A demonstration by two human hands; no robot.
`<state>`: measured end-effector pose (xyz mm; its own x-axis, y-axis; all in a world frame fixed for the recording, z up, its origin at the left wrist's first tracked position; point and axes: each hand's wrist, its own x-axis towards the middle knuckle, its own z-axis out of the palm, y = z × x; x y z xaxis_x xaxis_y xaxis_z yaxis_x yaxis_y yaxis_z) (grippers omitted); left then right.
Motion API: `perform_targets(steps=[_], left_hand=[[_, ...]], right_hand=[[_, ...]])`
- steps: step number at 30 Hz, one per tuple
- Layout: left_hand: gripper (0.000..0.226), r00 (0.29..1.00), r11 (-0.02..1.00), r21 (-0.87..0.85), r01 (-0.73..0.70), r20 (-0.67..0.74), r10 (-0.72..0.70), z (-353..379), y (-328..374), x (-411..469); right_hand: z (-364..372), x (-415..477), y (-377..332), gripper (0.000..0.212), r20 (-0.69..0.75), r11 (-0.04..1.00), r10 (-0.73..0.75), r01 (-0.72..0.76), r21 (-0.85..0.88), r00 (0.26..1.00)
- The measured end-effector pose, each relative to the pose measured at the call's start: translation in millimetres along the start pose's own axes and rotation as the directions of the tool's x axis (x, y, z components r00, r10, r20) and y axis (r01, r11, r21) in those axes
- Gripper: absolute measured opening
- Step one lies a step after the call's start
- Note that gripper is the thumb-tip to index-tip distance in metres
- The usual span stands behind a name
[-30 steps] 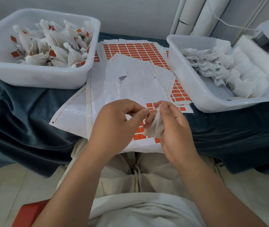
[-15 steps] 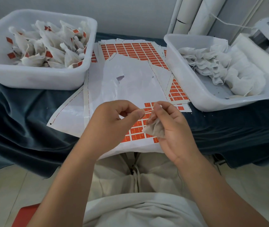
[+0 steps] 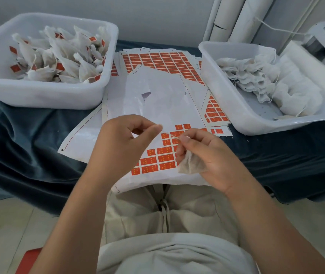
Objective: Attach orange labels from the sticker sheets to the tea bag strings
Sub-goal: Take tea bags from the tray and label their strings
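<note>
My right hand (image 3: pixel 207 155) grips a white tea bag (image 3: pixel 190 165) over the near edge of a sticker sheet (image 3: pixel 157 161) with orange labels. Thumb and forefinger of my left hand (image 3: pixel 126 147) pinch the end of the bag's thin string (image 3: pixel 170 133), which runs taut across to the right hand. A fuller sheet of orange labels (image 3: pixel 157 60) lies farther back. White backing paper (image 3: pixel 157 99) with the labels gone covers the middle.
On the left stands a white tub (image 3: pixel 45 95) of tea bags carrying orange labels. The white tub (image 3: pixel 256 123) on the right holds unlabelled bags. A dark blue cloth (image 3: pixel 29 139) covers the table. White tubes (image 3: pixel 237 16) lean at the back wall.
My hands have drawn apart: the left moved left, pulling the string out of the bag, and the right hand lowered slightly with the bag.
</note>
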<state>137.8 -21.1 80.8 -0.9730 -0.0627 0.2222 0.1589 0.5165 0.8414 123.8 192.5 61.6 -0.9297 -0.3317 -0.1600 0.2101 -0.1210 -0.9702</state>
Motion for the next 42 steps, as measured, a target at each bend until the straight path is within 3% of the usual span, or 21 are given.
perform_targets(steps=[6, 8, 10, 13, 15, 17, 18, 20, 21, 23, 26, 30, 35, 39, 42], left_hand=[[0.010, 1.000, 0.986, 0.164, -0.016, 0.003, 0.016, 27.9, -8.1, -1.1], [0.015, 0.995, 0.955, 0.288, -0.077, 0.081, 0.056, 40.2, -14.2, -3.3], [0.026, 0.955, 0.905, 0.345, -0.250, 0.243, 0.171, 54.2, -22.9, -6.8], [0.054, 0.844, 0.804, 0.383, -0.454, 0.474, 0.251, 78.1, -33.3, -13.3], [0.063, 0.833, 0.762, 0.424, -0.490, 0.485, 0.266, 89.8, -41.2, -15.9], [0.056, 0.851, 0.760, 0.425, -0.492, 0.420, 0.315, 91.1, -44.9, -15.2], [0.049, 0.859, 0.769, 0.410, -0.491, 0.375, 0.348, 88.9, -45.3, -14.0], [0.036, 0.877, 0.809, 0.343, -0.477, 0.245, 0.414, 82.0, -44.6, -11.1], [0.031, 0.886, 0.831, 0.306, -0.464, 0.157, 0.437, 78.9, -44.1, -10.3], [0.024, 0.912, 0.881, 0.265, -0.393, -0.008, 0.410, 73.9, -41.5, -10.6], [0.021, 0.948, 0.948, 0.210, -0.240, -0.161, 0.276, 71.0, -34.7, -13.1], [0.014, 0.947, 0.963, 0.211, -0.168, -0.237, 0.217, 69.4, -27.5, -15.0], [0.009, 0.949, 0.969, 0.237, -0.069, -0.285, 0.137, 64.2, -25.1, -13.0], [0.006, 0.940, 0.959, 0.251, -0.134, -0.273, 0.203, 63.2, -20.2, -14.2], [0.021, 0.960, 0.932, 0.265, -0.248, -0.063, 0.273, 52.1, -18.8, -9.7]], right_hand=[[-40.1, 0.2, -19.3, 0.017, -0.098, 0.989, -0.102, 0.090, -0.113, 0.990], [-58.5, -6.3, -30.3, 0.017, 0.025, 0.990, -0.033, 0.037, -0.138, 0.999], [-73.0, -14.2, -36.7, 0.033, 0.186, 0.968, 0.118, -0.071, -0.241, 0.975], [-81.9, -20.3, -34.2, 0.035, 0.323, 0.853, 0.285, -0.085, -0.516, 0.902], [-81.6, -19.6, -32.1, 0.039, 0.308, 0.702, 0.397, -0.071, -0.708, 0.865], [-79.8, -16.3, -32.6, 0.047, 0.206, 0.567, 0.419, -0.077, -0.820, 0.884], [-78.8, -14.1, -33.0, 0.048, 0.123, 0.570, 0.368, -0.119, -0.813, 0.922], [-78.8, -8.5, -31.5, 0.046, -0.098, 0.731, 0.221, -0.231, -0.642, 0.970], [-77.7, -5.4, -29.7, 0.046, -0.193, 0.805, 0.170, -0.249, -0.539, 0.966], [-78.1, 0.5, -26.4, 0.055, -0.315, 0.842, 0.079, -0.233, -0.487, 0.946], [-72.8, 0.4, -22.5, 0.060, -0.208, 0.871, 0.128, -0.210, -0.445, 0.970], [-60.0, 0.6, -6.1, 0.067, 0.011, 0.968, 0.181, -0.176, -0.178, 0.984], [-37.4, 5.6, 5.7, 0.074, -0.102, 0.990, 0.016, -0.030, -0.139, 0.995], [-21.9, 4.8, 18.7, 0.066, -0.088, 0.989, -0.025, 0.011, -0.150, 0.996], [-23.4, 5.5, 19.4, 0.064, -0.119, 0.983, -0.057, 0.035, -0.180, 0.991]])
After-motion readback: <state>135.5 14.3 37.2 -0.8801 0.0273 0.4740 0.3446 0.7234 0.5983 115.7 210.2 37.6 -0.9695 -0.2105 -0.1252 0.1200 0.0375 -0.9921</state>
